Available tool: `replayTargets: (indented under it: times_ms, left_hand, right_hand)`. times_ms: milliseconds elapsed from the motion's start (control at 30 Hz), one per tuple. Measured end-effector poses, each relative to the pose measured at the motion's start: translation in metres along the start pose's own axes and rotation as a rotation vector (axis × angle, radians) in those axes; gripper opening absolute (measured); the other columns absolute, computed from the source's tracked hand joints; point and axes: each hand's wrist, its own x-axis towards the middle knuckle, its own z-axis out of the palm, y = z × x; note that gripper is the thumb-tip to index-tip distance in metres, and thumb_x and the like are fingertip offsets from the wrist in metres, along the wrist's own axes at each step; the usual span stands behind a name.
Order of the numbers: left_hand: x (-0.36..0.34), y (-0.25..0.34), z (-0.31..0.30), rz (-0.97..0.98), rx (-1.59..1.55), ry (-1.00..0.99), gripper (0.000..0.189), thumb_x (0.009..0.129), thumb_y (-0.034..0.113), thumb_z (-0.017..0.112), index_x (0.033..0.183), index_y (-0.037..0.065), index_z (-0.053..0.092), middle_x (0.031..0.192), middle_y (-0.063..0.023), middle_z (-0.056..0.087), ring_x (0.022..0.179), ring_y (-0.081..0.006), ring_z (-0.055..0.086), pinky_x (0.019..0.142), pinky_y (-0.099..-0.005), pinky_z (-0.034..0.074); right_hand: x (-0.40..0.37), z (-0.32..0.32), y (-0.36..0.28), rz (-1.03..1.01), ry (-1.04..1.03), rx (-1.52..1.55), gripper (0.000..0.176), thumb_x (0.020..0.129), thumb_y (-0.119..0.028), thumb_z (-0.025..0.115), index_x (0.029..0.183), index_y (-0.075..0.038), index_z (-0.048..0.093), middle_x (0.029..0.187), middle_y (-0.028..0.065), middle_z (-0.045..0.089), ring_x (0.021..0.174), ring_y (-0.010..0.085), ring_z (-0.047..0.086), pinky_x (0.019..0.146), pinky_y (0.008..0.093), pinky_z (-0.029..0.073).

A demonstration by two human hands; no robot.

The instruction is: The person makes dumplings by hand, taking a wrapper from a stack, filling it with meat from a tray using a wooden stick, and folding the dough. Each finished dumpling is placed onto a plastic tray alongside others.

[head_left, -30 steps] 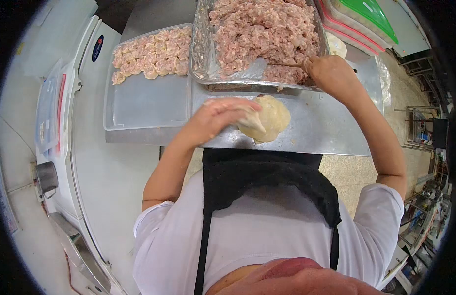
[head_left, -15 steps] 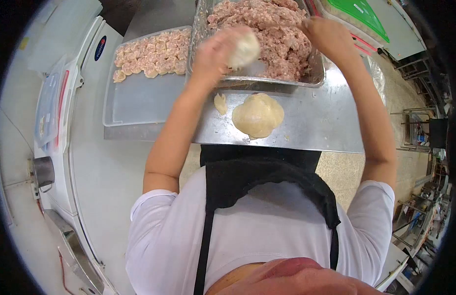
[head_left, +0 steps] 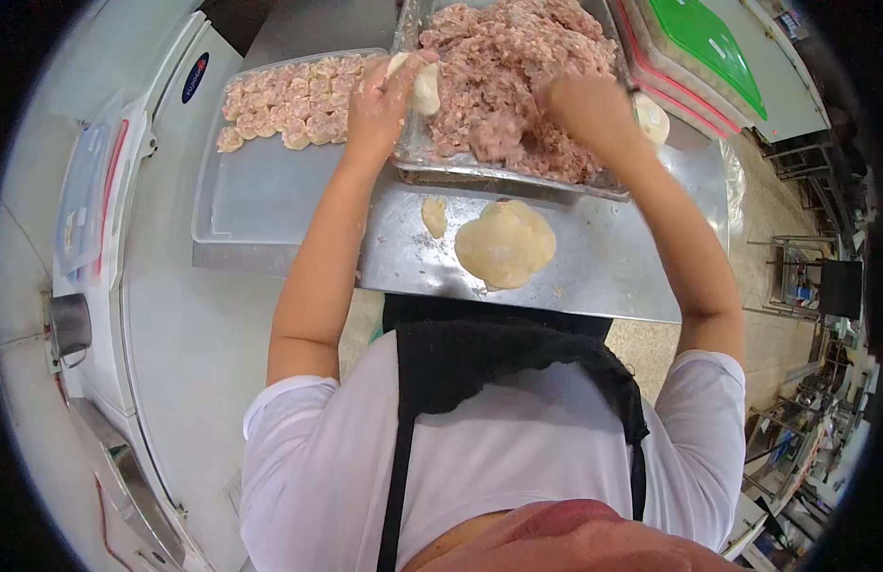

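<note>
My left hand (head_left: 382,103) holds a pale piece of dough (head_left: 420,88) at the left rim of a metal tray (head_left: 517,175). Pinkish ground meat (head_left: 503,71) fills much of that tray. Over the meat's right part, my right hand (head_left: 586,110) is closed and blurred; whatever its fingers hold is hidden. A large lump of dough (head_left: 505,245) lies on the metal table (head_left: 603,253) below the tray, with a small dough scrap (head_left: 434,217) to its left. Rows of small filled pieces (head_left: 294,100) occupy the upper part of a translucent plastic tray (head_left: 270,195) at the left.
Stacked containers with a green lid (head_left: 708,48) stand at the back right. A round pale object (head_left: 652,121) sits beside the metal tray's right side. A white appliance (head_left: 198,286) is at the left, and a metal rack (head_left: 799,276) stands farther off at the right.
My left hand has moved left with the dough, from over the metal tray to its left rim. My right hand has moved left and down over the meat. The round pale object now shows.
</note>
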Motion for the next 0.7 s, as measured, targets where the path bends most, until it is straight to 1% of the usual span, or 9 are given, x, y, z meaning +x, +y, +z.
replayTargets:
  times_ms: [100, 167, 200, 300, 400, 467, 533, 600, 700]
  left_hand:
    - [0.006, -0.009, -0.002, -0.132, -0.235, -0.101, 0.030, 0.094, 0.031, 0.054, 0.109, 0.011, 0.069, 0.108, -0.0072, 0.066, 0.096, -0.0179, 0.061, 0.087, -0.0332, 0.047]
    - [0.017, -0.016, -0.003, 0.113, -0.205, -0.196, 0.030, 0.094, 0.031, 0.054, 0.112, 0.010, 0.068, 0.103, -0.0070, 0.067, 0.095, -0.0170, 0.061, 0.085, -0.0324, 0.047]
    - [0.022, -0.022, 0.000, 0.109, -0.207, -0.193, 0.030, 0.094, 0.031, 0.054, 0.112, 0.010, 0.068, 0.103, -0.0070, 0.067, 0.095, -0.0170, 0.061, 0.085, -0.0324, 0.047]
    - [0.037, -0.026, 0.014, -0.093, -0.125, -0.207, 0.030, 0.093, 0.028, 0.055, 0.114, 0.010, 0.066, 0.102, -0.0069, 0.068, 0.095, -0.0168, 0.062, 0.084, -0.0312, 0.048]
    - [0.027, -0.007, 0.018, 0.052, -0.120, -0.073, 0.031, 0.095, 0.031, 0.053, 0.113, 0.009, 0.065, 0.098, -0.0089, 0.070, 0.089, -0.0225, 0.066, 0.080, -0.0334, 0.050]
    - [0.025, 0.001, 0.015, -0.025, -0.133, -0.034, 0.032, 0.096, 0.030, 0.052, 0.117, 0.009, 0.064, 0.105, -0.0090, 0.068, 0.096, -0.0194, 0.064, 0.084, -0.0314, 0.048]
    - [0.026, -0.007, 0.015, -0.100, -0.144, 0.011, 0.033, 0.097, 0.029, 0.051, 0.121, 0.009, 0.063, 0.111, -0.0090, 0.067, 0.102, -0.0163, 0.061, 0.089, -0.0294, 0.046]
    - [0.031, -0.027, 0.021, 0.169, -0.087, 0.142, 0.030, 0.096, 0.024, 0.052, 0.116, 0.006, 0.064, 0.097, -0.0083, 0.070, 0.088, -0.0223, 0.066, 0.078, -0.0316, 0.050]
    - [0.027, -0.019, 0.017, 0.173, -0.070, 0.120, 0.028, 0.095, 0.022, 0.053, 0.115, 0.008, 0.065, 0.097, -0.0086, 0.070, 0.085, -0.0206, 0.066, 0.076, -0.0310, 0.050]
  right_hand:
    - [-0.021, -0.004, -0.036, -0.126, -0.088, 0.077, 0.014, 0.079, -0.019, 0.059, 0.078, -0.010, 0.071, 0.073, 0.0111, 0.068, 0.071, 0.0281, 0.069, 0.061, 0.0420, 0.055]
    - [-0.022, -0.025, -0.021, -0.254, -0.104, 0.124, 0.025, 0.088, -0.032, 0.058, 0.081, -0.011, 0.069, 0.072, 0.0093, 0.066, 0.072, 0.0268, 0.067, 0.059, 0.0405, 0.053]
    - [-0.016, -0.036, -0.011, -0.258, -0.107, 0.123, 0.025, 0.088, -0.032, 0.058, 0.081, -0.011, 0.069, 0.072, 0.0093, 0.066, 0.072, 0.0268, 0.067, 0.059, 0.0405, 0.053]
    - [0.019, -0.061, 0.021, -0.145, -0.256, 0.094, 0.027, 0.087, -0.035, 0.059, 0.083, -0.011, 0.071, 0.073, 0.0089, 0.066, 0.072, 0.0278, 0.067, 0.060, 0.0412, 0.052]
    - [0.058, -0.054, 0.043, -0.081, -0.219, -0.075, 0.026, 0.088, -0.033, 0.059, 0.082, -0.011, 0.071, 0.074, 0.0096, 0.067, 0.072, 0.0290, 0.067, 0.060, 0.0412, 0.052]
    - [0.087, -0.032, 0.059, -0.030, 0.018, -0.144, 0.017, 0.081, -0.021, 0.062, 0.078, -0.007, 0.071, 0.076, 0.0130, 0.069, 0.078, 0.0305, 0.069, 0.065, 0.0415, 0.055]
    - [0.108, -0.001, 0.056, -0.032, 0.044, -0.150, 0.015, 0.079, -0.018, 0.063, 0.076, -0.006, 0.071, 0.076, 0.0127, 0.069, 0.078, 0.0303, 0.069, 0.065, 0.0412, 0.055]
    - [0.113, 0.024, 0.038, -0.026, 0.072, -0.155, 0.012, 0.078, -0.015, 0.063, 0.075, -0.005, 0.070, 0.076, 0.0124, 0.069, 0.078, 0.0300, 0.070, 0.064, 0.0409, 0.056]
    - [0.083, 0.008, -0.007, -0.194, -0.030, -0.052, 0.008, 0.075, -0.010, 0.062, 0.073, -0.006, 0.070, 0.073, 0.0117, 0.068, 0.073, 0.0279, 0.070, 0.059, 0.0392, 0.055]
